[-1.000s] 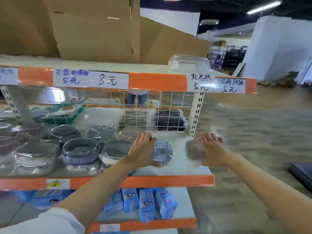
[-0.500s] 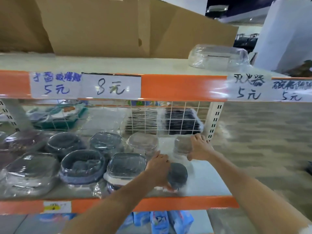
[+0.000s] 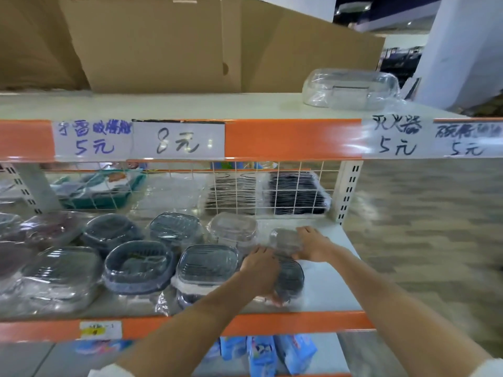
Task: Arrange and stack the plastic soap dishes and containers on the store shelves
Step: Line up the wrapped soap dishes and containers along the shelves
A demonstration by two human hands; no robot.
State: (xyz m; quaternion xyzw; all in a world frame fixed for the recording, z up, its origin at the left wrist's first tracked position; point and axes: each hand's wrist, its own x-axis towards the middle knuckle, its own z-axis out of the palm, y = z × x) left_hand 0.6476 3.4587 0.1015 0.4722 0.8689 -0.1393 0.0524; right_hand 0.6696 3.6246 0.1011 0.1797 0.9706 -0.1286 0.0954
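We face the orange-edged middle shelf [image 3: 326,323], lined with wrapped soap dishes. Our left hand [image 3: 260,270] curls over the dark soap dish [image 3: 291,278] near the front edge, thumb underneath. Just behind, our right hand [image 3: 313,244] grips the clear soap dish [image 3: 284,239] beside the row.

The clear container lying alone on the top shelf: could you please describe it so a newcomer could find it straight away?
Start at the top shelf, the one above the orange price rail and in front of the cardboard boxes. At its right end lies a clear plastic container in a loose transparent bag. It is the only item up there; every other dish sits on the shelf below.
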